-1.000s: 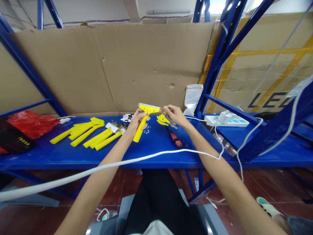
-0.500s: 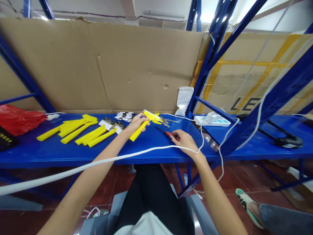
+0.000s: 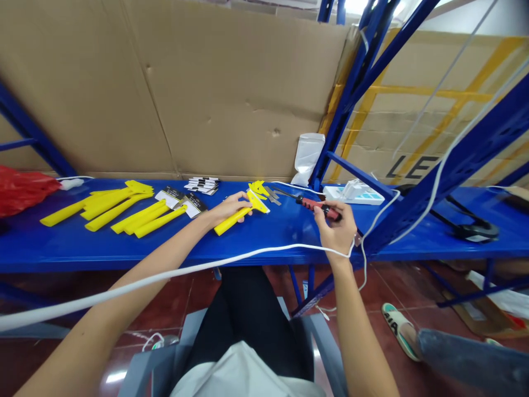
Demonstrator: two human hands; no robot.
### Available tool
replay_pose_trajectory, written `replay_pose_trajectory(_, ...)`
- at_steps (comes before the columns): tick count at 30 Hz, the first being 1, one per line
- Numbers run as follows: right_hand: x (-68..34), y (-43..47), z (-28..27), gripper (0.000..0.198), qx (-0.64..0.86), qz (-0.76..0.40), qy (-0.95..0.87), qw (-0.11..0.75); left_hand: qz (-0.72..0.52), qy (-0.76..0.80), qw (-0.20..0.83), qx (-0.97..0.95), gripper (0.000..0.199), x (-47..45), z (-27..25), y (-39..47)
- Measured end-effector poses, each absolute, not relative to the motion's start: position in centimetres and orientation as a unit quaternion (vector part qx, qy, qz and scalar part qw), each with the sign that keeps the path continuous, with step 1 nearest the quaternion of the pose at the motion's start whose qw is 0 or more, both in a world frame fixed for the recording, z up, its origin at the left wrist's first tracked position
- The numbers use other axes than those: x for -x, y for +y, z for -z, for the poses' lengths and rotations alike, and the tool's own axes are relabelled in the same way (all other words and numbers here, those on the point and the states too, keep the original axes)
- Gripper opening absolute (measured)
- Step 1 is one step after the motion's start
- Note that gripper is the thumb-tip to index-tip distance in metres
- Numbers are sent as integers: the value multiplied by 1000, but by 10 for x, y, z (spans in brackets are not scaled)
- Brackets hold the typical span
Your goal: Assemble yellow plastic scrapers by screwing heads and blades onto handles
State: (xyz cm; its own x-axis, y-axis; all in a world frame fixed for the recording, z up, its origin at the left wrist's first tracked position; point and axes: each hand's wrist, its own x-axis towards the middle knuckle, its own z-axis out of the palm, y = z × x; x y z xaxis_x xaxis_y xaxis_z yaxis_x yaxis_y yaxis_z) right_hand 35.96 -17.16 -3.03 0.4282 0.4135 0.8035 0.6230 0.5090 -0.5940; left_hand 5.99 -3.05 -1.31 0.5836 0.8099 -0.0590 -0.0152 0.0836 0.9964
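A person's left hand (image 3: 232, 209) grips a yellow scraper (image 3: 230, 223) over a blue table (image 3: 285, 234), while the right hand (image 3: 340, 230), apart from it, holds a red-and-black screwdriver (image 3: 311, 204) with its tip pointing left.

yellow tool (image 3: 258, 202): partly behind left hand (image 3: 231, 208) | red bag (image 3: 25, 190): cropped left

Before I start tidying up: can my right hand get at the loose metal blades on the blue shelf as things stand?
Probably not for a free grip: your right hand holds the red-and-black screwdriver. The metal blades do seem within reach, near its tip.
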Motion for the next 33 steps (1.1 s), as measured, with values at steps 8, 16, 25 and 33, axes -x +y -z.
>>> replay_pose_trajectory(8, -354, -161, 46, 23, 489, 91, -610, 617, -321, 322, 658, -601, 41, -61, 26, -22)
replay_pose_trajectory(16, -353, -160, 48, 23, 477, 69, -630, 609, -311, 337, 649, -607, 35, -63, 24, -23)
replay_pose_trajectory(25, -349, -165, 40, 19, 469, 94, -641, 600, -312, 330, 651, -608, 37, -63, 23, -25)
replay_pose_trajectory(33, -344, -167, 39, 29, 429, 60, -686, 584, -317, 348, 642, -605, 34, -63, 24, -23)
